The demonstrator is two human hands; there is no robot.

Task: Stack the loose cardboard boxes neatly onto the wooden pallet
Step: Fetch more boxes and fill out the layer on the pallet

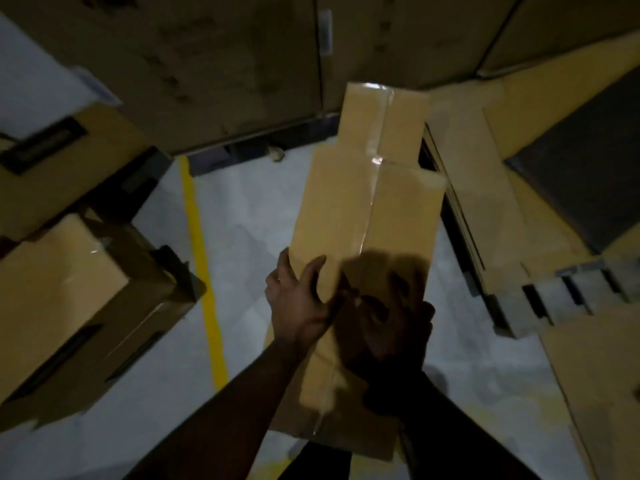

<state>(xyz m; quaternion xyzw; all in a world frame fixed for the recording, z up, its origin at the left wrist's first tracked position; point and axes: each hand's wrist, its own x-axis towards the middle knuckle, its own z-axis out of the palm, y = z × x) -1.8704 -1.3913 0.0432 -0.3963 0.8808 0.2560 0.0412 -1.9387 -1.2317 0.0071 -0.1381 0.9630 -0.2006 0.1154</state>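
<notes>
A long flattened cardboard box (363, 188) with clear tape along its seam stands out in front of me, above the grey floor. My left hand (298, 296) grips its left edge, thumb over the face and fingers behind. My right hand (388, 327) lies on the lower face in shadow, fingers curled against the cardboard near the seam. At the right, a wooden pallet (554, 299) shows its slatted edge beneath flat cardboard sheets (485, 188).
Two brown boxes (69, 299) are stacked at the left, one with a black label (41, 147). Tall cartons (214, 64) form a wall at the back. A yellow floor line (201, 258) runs along the grey floor. More cardboard (595, 382) lies at the lower right.
</notes>
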